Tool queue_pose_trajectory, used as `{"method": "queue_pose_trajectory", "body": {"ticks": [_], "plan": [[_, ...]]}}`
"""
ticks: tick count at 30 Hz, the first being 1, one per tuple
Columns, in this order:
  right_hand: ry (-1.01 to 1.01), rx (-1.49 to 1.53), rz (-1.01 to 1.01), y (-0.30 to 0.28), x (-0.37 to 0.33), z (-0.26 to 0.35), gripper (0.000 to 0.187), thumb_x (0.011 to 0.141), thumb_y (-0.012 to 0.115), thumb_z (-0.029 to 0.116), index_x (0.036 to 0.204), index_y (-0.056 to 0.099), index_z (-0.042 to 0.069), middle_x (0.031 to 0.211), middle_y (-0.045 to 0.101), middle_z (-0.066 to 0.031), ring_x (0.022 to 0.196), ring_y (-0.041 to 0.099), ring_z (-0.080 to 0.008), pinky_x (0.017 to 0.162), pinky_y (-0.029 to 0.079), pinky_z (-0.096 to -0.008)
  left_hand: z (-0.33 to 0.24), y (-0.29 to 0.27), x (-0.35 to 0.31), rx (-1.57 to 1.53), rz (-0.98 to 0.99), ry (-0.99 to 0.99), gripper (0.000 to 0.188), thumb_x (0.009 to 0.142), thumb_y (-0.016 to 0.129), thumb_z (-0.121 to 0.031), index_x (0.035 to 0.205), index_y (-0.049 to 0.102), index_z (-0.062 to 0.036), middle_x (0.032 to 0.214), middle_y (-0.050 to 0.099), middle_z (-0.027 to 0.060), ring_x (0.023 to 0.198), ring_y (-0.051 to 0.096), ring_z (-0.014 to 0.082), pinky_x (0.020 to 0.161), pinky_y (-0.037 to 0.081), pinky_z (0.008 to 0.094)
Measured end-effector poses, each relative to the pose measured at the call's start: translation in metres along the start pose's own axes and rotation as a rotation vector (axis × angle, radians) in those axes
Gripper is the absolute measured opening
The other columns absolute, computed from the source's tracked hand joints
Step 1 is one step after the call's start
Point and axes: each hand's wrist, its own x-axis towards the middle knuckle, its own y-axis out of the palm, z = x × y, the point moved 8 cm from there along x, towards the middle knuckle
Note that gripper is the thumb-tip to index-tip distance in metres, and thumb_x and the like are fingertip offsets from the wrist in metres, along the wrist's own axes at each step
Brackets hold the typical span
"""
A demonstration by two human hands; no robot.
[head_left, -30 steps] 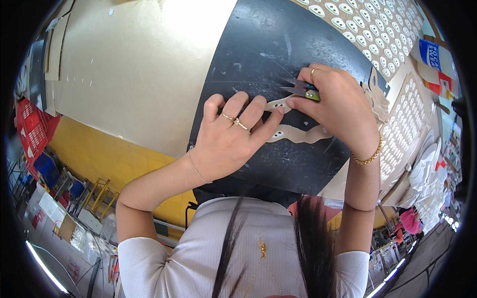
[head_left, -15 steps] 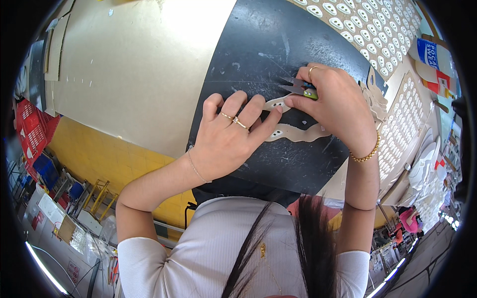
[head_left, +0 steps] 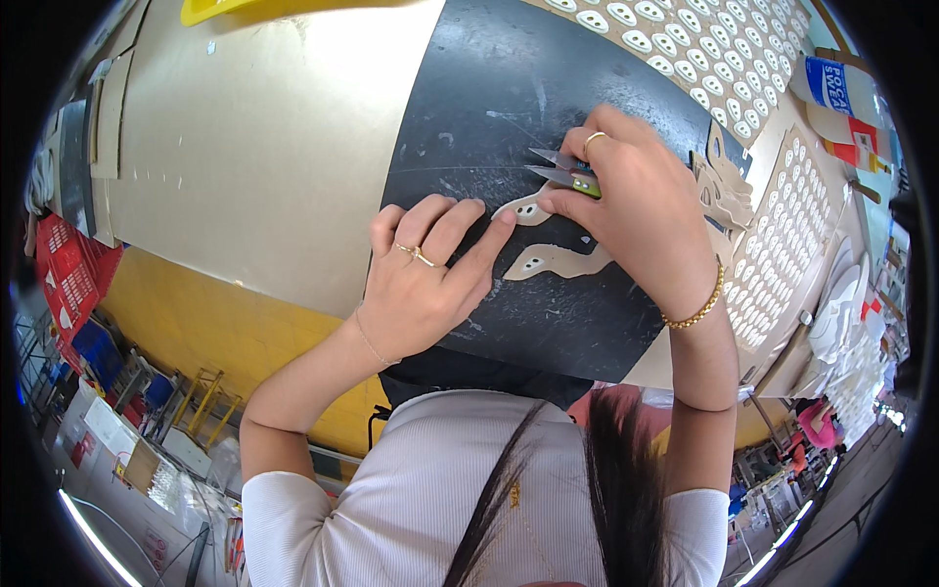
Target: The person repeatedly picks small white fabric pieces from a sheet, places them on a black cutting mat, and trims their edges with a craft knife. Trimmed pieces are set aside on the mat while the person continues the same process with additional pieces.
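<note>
On the black mat (head_left: 469, 108) lie two wavy beige strips with oval ends that have small dark holes. My left hand (head_left: 421, 274) has its fingers apart, and its index fingertip touches the left end of the upper strip (head_left: 523, 209). In my right hand (head_left: 646, 205) are thread snips (head_left: 567, 176), gripped with the blades pointing left above that strip. The right thumb presses beside the same piece, whose right part the hand hides. Nearer to me, the lower strip (head_left: 556, 261) rests flat, its right end hidden below my right hand.
Sheets of oval patches (head_left: 675, 39) fill the far right, with a second patch sheet (head_left: 778, 235) nearer. Loose beige pieces (head_left: 722, 191) are piled at the mat's right edge. A bottle (head_left: 831, 83) stands beyond, and a yellow tray (head_left: 210, 10) at far left. A person in pink (head_left: 820, 423) is in the right background.
My left hand has drawn back slightly left, uncovering more of both strips' left ends. The snips remain in my right hand. More of the yellow tray now shows at the top.
</note>
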Motion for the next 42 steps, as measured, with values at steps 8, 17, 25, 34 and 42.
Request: {"method": "queue_pose_trajectory", "body": {"ticks": [8,17,25,34,42], "plan": [[-0.196,0.095,-0.285,-0.005,-0.053,0.013,0.037,0.072,0.073,0.009,0.108,0.073,0.007,0.115,0.062,-0.0042,0.088,0.061,-0.0214,0.070,0.053,-0.0330,-0.002,0.000,-0.006,0.017,-0.011,0.027,0.060,0.071,0.078,-0.008,0.130,0.070,-0.0149,0.122,0.060,0.0048,0.113,0.054,0.0258,0.094,0.035,0.0421],[-0.275,-0.167,-0.163,0.025,-0.069,0.033,0.054,0.077,0.067,0.014,0.130,0.068,0.006,0.117,0.062,-0.0010,0.081,0.056,-0.0140,0.068,0.050,-0.0277,-0.001,0.002,-0.003,0.071,-0.042,0.046,0.058,0.071,0.079,-0.016,0.128,0.070,-0.0143,0.123,0.060,0.0032,0.111,0.055,0.0233,0.093,0.036,0.0423],[-0.276,-0.169,-0.170,0.031,-0.066,0.029,0.057,0.076,0.067,0.014,0.133,0.067,0.006,0.117,0.062,-0.0010,0.081,0.057,-0.0142,0.068,0.049,-0.0279,-0.002,0.003,-0.001,0.093,-0.033,0.045,0.061,0.069,0.081,-0.018,0.128,0.069,-0.0144,0.122,0.058,0.0025,0.112,0.053,0.0231,0.092,0.036,0.0430],[-0.301,-0.236,-0.166,0.032,-0.063,0.033,0.054,0.079,0.064,0.015,0.132,0.067,0.006,0.115,0.061,0.0000,0.080,0.055,-0.0139,0.068,0.049,-0.0279,0.001,0.002,0.001,0.044,-0.008,0.043,0.056,0.073,0.079,-0.012,0.128,0.071,-0.0150,0.120,0.058,0.0033,0.110,0.053,0.0252,0.093,0.037,0.0424],[-0.321,-0.202,-0.173,0.036,-0.061,0.029,0.053,0.081,0.062,0.016,0.134,0.066,0.009,0.114,0.060,0.0014,0.081,0.056,-0.0135,0.069,0.048,-0.0272,0.004,0.000,0.001,0.036,-0.041,0.066,0.057,0.070,0.081,-0.017,0.126,0.071,-0.0133,0.121,0.057,0.0008,0.109,0.052,0.0217,0.093,0.037,0.0422]]}}
